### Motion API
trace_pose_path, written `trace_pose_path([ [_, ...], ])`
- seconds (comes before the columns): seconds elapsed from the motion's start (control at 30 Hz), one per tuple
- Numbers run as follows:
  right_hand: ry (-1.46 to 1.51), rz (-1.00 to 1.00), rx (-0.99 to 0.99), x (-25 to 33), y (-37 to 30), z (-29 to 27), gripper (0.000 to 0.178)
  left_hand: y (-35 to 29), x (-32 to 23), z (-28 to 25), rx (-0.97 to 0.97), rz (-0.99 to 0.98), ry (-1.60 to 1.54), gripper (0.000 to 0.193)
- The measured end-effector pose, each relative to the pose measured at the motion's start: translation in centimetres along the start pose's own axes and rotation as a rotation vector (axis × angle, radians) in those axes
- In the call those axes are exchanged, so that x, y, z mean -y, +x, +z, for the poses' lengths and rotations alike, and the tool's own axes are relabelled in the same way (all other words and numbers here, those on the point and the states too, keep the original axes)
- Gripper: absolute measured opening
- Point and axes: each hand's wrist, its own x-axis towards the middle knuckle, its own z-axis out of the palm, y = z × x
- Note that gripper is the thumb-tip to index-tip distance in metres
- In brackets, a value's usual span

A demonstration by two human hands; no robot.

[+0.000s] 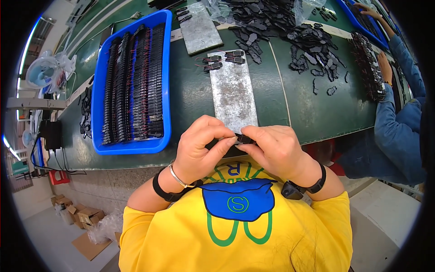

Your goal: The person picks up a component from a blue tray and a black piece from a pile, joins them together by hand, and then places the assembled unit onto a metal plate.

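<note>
Close to the table's front edge, my left hand [199, 143] and my right hand [277, 149] meet over a small black plastic part [245, 138]. Thumb and forefinger of each hand pinch it, and the fingers hide much of its shape. Just beyond lies a scuffed silver metal plate [233, 97], whose near end reaches my fingertips. On its far end rest several small black modules [213, 66] with thin red wires.
Left stands a blue tray [131, 148] packed with rows of black modules. Behind are a second metal plate [199, 29] and a heap of loose black plastic pieces [267, 20]. At right, a co-worker's denim sleeve [396, 120] and hand [385, 68] are beside stacked modules [367, 68].
</note>
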Motion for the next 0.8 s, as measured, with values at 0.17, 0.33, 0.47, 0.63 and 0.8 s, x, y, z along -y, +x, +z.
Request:
trace_pose_path([
  [0.17,-0.063,-0.037,-0.03,-0.4,-0.2,0.5,0.027,0.2,-0.1,0.6,0.017,-0.193,-0.244,0.011],
  [0.33,-0.022,-0.011,-0.019,-0.5,-0.3,0.5,0.027,0.2,0.2,0.6,0.052,-0.129,-0.241,0.014],
  [0.47,0.07,-0.01,-0.061,-0.8,-0.3,0.6,0.027,0.3,0.6,0.3,0.078,0.097,-0.113,0.018],
  [0.63,0.14,-0.07,-0.099,-1.0,-0.4,0.4,0.027,0.7,0.7,-0.5,0.081,0.305,-0.017,0.022],
  [0.8,0.148,-0.115,-0.107,-0.9,-0.3,0.2,0.028,0.5,0.7,-0.6,0.057,0.178,-0.114,0.022],
])
